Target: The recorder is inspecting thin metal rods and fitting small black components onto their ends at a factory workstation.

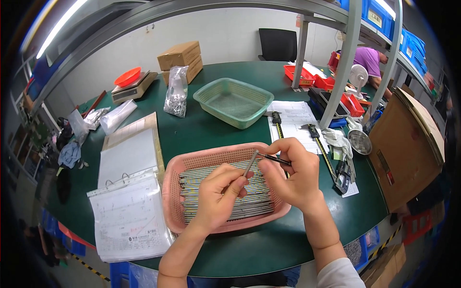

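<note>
My left hand (220,194) is closed around a thin metal rod (250,163), its upper end sticking up past the fingers. In my right hand (297,174) is a slim tool with a black handle (277,159). The tool's narrow tip meets or nearly meets the rod's upper end; contact is too small to tell. Both hands are above a pink plastic basket (174,169), where many thin metal rods (249,205) lie side by side. Part of the basket is hidden behind my hands.
A green basket (234,120) stands behind the pink one. An open ring binder (127,216) lies left. Two calipers (277,118) and papers lie right, near a cardboard box (401,149). A shelf post (343,67) rises there. Far right, another person (367,60) leans over.
</note>
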A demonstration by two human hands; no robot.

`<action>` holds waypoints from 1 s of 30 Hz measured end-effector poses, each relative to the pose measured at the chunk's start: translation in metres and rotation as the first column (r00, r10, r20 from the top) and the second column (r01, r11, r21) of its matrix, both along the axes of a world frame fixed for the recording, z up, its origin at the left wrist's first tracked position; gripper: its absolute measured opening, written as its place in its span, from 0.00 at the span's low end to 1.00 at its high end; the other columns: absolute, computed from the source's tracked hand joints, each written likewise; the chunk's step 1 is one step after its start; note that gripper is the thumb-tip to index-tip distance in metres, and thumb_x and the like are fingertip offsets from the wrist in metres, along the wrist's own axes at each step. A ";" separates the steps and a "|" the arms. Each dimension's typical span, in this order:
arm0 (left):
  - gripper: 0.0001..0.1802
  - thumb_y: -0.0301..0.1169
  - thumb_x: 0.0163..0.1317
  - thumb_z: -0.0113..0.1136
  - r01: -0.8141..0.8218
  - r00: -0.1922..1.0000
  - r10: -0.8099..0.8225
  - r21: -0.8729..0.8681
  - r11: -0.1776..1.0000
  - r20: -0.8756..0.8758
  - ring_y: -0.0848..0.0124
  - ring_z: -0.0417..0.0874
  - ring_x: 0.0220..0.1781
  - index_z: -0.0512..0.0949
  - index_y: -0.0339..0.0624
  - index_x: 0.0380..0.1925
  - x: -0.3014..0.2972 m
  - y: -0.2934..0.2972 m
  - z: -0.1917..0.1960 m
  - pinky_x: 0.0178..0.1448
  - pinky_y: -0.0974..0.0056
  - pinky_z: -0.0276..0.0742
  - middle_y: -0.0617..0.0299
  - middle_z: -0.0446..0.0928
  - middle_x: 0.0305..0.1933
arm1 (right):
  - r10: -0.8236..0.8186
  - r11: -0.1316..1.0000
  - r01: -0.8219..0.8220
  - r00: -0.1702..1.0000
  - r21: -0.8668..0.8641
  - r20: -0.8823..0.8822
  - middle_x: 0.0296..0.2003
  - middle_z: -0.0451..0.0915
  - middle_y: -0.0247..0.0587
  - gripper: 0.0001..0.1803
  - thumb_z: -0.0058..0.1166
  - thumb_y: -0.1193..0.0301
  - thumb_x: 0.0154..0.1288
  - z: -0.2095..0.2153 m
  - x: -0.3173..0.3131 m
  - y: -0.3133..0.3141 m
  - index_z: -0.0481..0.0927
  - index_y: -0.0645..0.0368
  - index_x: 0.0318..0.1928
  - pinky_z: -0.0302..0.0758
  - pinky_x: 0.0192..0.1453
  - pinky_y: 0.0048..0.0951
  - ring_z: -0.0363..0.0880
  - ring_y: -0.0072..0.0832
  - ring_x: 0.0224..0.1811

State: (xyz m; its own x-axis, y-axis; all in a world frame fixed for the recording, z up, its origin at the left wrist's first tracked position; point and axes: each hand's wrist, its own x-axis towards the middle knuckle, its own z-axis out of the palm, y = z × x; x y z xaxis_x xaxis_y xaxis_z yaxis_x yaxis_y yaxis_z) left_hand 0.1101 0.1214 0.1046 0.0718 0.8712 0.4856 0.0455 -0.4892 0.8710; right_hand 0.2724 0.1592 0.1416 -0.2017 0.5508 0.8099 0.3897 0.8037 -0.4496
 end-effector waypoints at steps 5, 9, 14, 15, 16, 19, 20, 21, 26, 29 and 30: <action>0.07 0.23 0.61 0.53 -0.021 1.000 0.021 0.034 0.999 -0.012 0.77 0.75 0.27 0.78 0.31 0.37 -0.002 -0.001 0.003 0.30 0.74 0.72 0.61 0.72 0.32 | 0.024 0.999 -0.025 1.000 0.048 0.008 0.17 0.75 0.36 0.07 0.59 0.72 0.55 0.000 0.002 0.002 0.74 0.59 0.28 0.66 0.18 0.27 0.73 0.30 0.14; 0.08 0.24 0.62 0.54 -0.030 0.997 0.033 0.053 0.998 -0.062 0.78 0.76 0.28 0.78 0.29 0.35 -0.004 0.000 0.002 0.33 0.75 0.74 0.61 0.72 0.34 | 0.038 0.991 -0.042 0.999 0.124 0.034 0.16 0.74 0.37 0.07 0.58 0.72 0.56 -0.003 0.003 0.006 0.74 0.58 0.26 0.66 0.18 0.28 0.72 0.32 0.14; 0.12 0.21 0.57 0.57 -0.115 0.992 0.121 0.165 0.979 -0.024 0.74 0.79 0.34 0.76 0.34 0.42 0.000 0.000 0.003 0.38 0.72 0.76 0.60 0.74 0.34 | 0.049 0.993 -0.063 0.991 0.105 0.127 0.16 0.73 0.38 0.06 0.56 0.71 0.58 -0.004 0.002 0.004 0.75 0.58 0.26 0.66 0.18 0.30 0.72 0.34 0.15; 0.12 0.21 0.57 0.57 -0.114 0.993 0.119 0.165 0.980 -0.023 0.74 0.79 0.34 0.76 0.34 0.42 0.000 0.000 0.003 0.38 0.72 0.76 0.60 0.74 0.34 | 0.048 0.993 -0.061 0.991 0.104 0.127 0.16 0.73 0.38 0.06 0.56 0.71 0.58 -0.004 0.002 0.003 0.75 0.58 0.26 0.66 0.18 0.30 0.72 0.34 0.15; 0.13 0.20 0.56 0.57 -0.116 0.993 0.116 0.164 0.980 0.008 0.74 0.79 0.34 0.75 0.35 0.44 0.000 0.000 0.001 0.39 0.72 0.76 0.59 0.74 0.35 | 0.069 0.990 -0.083 0.991 0.117 0.116 0.16 0.73 0.38 0.06 0.56 0.71 0.58 -0.003 0.000 0.002 0.75 0.58 0.26 0.67 0.18 0.30 0.72 0.35 0.15; 0.17 0.18 0.55 0.58 -0.132 0.991 0.132 0.231 0.964 0.015 0.73 0.79 0.35 0.74 0.36 0.46 -0.001 -0.001 0.003 0.39 0.72 0.76 0.58 0.74 0.35 | 0.108 0.984 -0.122 0.988 0.128 0.115 0.16 0.73 0.37 0.06 0.56 0.72 0.57 -0.005 -0.003 0.001 0.75 0.57 0.26 0.67 0.18 0.31 0.73 0.34 0.15; 0.18 0.17 0.54 0.58 -0.141 0.989 0.150 0.300 0.944 -0.008 0.72 0.79 0.35 0.74 0.36 0.47 -0.001 -0.001 0.004 0.39 0.72 0.76 0.58 0.74 0.36 | 0.123 0.982 -0.139 0.984 0.127 0.125 0.16 0.74 0.36 0.05 0.56 0.72 0.57 -0.006 -0.004 0.000 0.75 0.57 0.27 0.68 0.19 0.30 0.73 0.34 0.16; 0.18 0.17 0.54 0.58 -0.142 0.989 0.151 0.300 0.943 -0.006 0.72 0.79 0.35 0.74 0.36 0.47 0.000 -0.002 0.004 0.39 0.72 0.76 0.58 0.74 0.36 | 0.124 0.982 -0.140 0.984 0.128 0.127 0.16 0.74 0.36 0.05 0.56 0.72 0.57 -0.005 -0.005 0.000 0.75 0.57 0.27 0.68 0.19 0.30 0.73 0.34 0.16; 0.17 0.14 0.53 0.57 -0.244 0.959 0.281 0.418 0.875 -0.028 0.72 0.79 0.33 0.75 0.35 0.45 -0.004 -0.004 0.005 0.35 0.72 0.75 0.57 0.74 0.35 | 0.138 0.990 -0.138 0.988 -0.011 0.064 0.19 0.74 0.33 0.08 0.61 0.76 0.48 0.005 -0.007 -0.010 0.75 0.56 0.29 0.67 0.20 0.26 0.72 0.30 0.16; 0.17 0.14 0.53 0.56 -0.248 0.966 0.256 0.410 0.878 0.037 0.72 0.79 0.31 0.76 0.34 0.45 -0.002 -0.006 0.007 0.32 0.72 0.74 0.56 0.74 0.35 | 0.159 0.977 -0.168 0.984 0.133 0.076 0.19 0.73 0.33 0.12 0.63 0.78 0.42 -0.003 -0.003 -0.003 0.75 0.56 0.29 0.65 0.19 0.25 0.70 0.28 0.16; 0.17 0.14 0.53 0.56 -0.248 0.966 0.256 0.411 0.877 0.038 0.72 0.79 0.31 0.76 0.34 0.45 -0.002 -0.007 0.008 0.32 0.72 0.74 0.56 0.74 0.35 | 0.158 0.977 -0.167 0.984 0.134 0.076 0.19 0.73 0.33 0.12 0.63 0.78 0.42 -0.002 -0.003 -0.003 0.75 0.56 0.29 0.65 0.19 0.25 0.70 0.28 0.16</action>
State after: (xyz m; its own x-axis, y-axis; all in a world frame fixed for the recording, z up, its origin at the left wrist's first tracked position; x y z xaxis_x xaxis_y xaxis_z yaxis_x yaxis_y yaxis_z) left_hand 0.1084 0.1141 0.1124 -0.1118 0.5853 0.8031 0.2282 -0.7714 0.5940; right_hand 0.2698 0.1566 0.1393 -0.3339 0.3893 0.8584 0.2732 0.9116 -0.3072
